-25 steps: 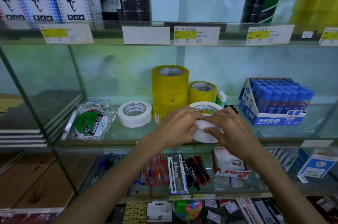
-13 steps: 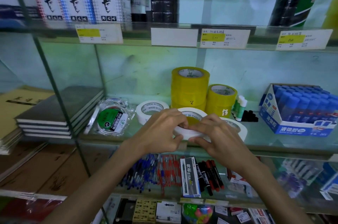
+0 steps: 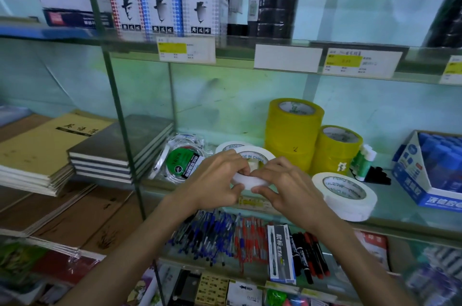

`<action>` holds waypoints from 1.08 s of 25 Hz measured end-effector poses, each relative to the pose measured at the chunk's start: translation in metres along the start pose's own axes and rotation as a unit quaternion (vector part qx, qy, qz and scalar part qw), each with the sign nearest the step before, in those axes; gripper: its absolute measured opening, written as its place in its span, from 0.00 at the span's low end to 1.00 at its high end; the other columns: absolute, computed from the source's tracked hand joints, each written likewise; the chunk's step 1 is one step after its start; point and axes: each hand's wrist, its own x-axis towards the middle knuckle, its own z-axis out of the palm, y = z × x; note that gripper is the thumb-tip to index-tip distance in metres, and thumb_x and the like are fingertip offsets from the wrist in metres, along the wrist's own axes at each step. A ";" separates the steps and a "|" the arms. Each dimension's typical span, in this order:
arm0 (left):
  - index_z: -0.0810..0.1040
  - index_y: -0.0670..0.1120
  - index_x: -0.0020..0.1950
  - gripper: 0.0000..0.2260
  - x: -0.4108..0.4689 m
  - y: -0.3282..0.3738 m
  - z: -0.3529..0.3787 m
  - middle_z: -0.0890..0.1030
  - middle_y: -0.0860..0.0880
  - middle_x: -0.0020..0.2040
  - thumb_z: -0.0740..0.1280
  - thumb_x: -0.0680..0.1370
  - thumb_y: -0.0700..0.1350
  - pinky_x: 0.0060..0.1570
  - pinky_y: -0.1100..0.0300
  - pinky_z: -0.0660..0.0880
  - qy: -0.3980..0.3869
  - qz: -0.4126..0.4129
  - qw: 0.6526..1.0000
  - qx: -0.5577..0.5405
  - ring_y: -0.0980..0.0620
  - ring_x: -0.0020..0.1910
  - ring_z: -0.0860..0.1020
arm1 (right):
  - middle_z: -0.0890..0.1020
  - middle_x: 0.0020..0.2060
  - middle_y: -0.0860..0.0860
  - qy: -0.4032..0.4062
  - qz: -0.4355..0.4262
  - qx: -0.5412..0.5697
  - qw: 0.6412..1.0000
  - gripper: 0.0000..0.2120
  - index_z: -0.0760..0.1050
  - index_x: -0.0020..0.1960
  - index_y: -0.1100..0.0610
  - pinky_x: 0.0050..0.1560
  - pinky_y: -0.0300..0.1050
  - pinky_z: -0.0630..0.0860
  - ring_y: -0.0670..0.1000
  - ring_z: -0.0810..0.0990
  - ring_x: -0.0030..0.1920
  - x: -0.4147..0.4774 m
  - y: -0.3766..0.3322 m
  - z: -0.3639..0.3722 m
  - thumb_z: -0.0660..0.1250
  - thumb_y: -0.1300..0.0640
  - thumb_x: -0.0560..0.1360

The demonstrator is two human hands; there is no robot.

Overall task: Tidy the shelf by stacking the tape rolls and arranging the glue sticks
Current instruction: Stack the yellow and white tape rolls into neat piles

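From the head view, the left hand (image 3: 215, 180) and right hand (image 3: 287, 185) both grip a white tape roll (image 3: 250, 179) by its rim at the shelf's (image 3: 400, 215) front edge. They are apparently lining it up over the second white roll (image 3: 230, 146) just behind, to stack them. A loose roll (image 3: 345, 193) waits to the right.

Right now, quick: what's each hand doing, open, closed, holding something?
Left hand: holding the white tape roll, fingers curled round it.
Right hand: holding the same white tape roll.

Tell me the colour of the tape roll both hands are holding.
White tape roll, with dark lettering on its core; seen in the head view.
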 end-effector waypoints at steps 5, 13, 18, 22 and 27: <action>0.78 0.44 0.48 0.08 0.009 -0.020 0.003 0.78 0.50 0.42 0.69 0.69 0.40 0.41 0.58 0.70 0.008 -0.024 1.000 0.018 0.54 0.43 0.71 | 0.81 0.53 0.46 -0.022 0.029 0.015 0.999 0.16 0.77 0.61 0.49 0.49 0.48 0.74 0.49 0.72 0.57 0.027 0.005 0.017 0.69 0.50 0.74; 0.77 0.45 0.54 0.10 0.033 -0.051 0.009 0.78 0.48 0.51 0.66 0.73 0.42 0.49 0.53 0.73 -0.023 -0.067 0.996 0.045 0.50 0.52 0.73 | 0.81 0.51 0.51 -0.052 0.074 0.018 0.996 0.09 0.78 0.54 0.51 0.46 0.50 0.75 0.52 0.75 0.55 0.063 0.022 0.036 0.67 0.53 0.75; 0.76 0.45 0.55 0.10 0.035 -0.062 0.015 0.78 0.48 0.53 0.65 0.74 0.42 0.50 0.53 0.73 -0.040 -0.068 0.995 0.061 0.50 0.55 0.73 | 0.81 0.48 0.51 -0.058 0.080 -0.004 0.995 0.07 0.78 0.52 0.52 0.39 0.46 0.72 0.54 0.78 0.49 0.071 0.026 0.044 0.67 0.54 0.74; 0.76 0.46 0.56 0.11 0.033 -0.067 0.024 0.78 0.49 0.54 0.65 0.75 0.42 0.51 0.55 0.73 -0.045 -0.062 0.995 0.067 0.51 0.56 0.73 | 0.81 0.47 0.51 -0.072 0.076 -0.016 0.994 0.07 0.78 0.52 0.52 0.38 0.44 0.70 0.54 0.78 0.48 0.069 0.028 0.050 0.68 0.55 0.74; 0.77 0.45 0.57 0.12 0.028 -0.067 0.031 0.79 0.49 0.52 0.64 0.74 0.41 0.50 0.54 0.74 -0.021 -0.043 0.994 0.098 0.50 0.54 0.73 | 0.80 0.50 0.53 -0.079 0.078 -0.037 0.993 0.08 0.76 0.54 0.53 0.40 0.46 0.73 0.56 0.80 0.49 0.067 0.025 0.049 0.66 0.57 0.75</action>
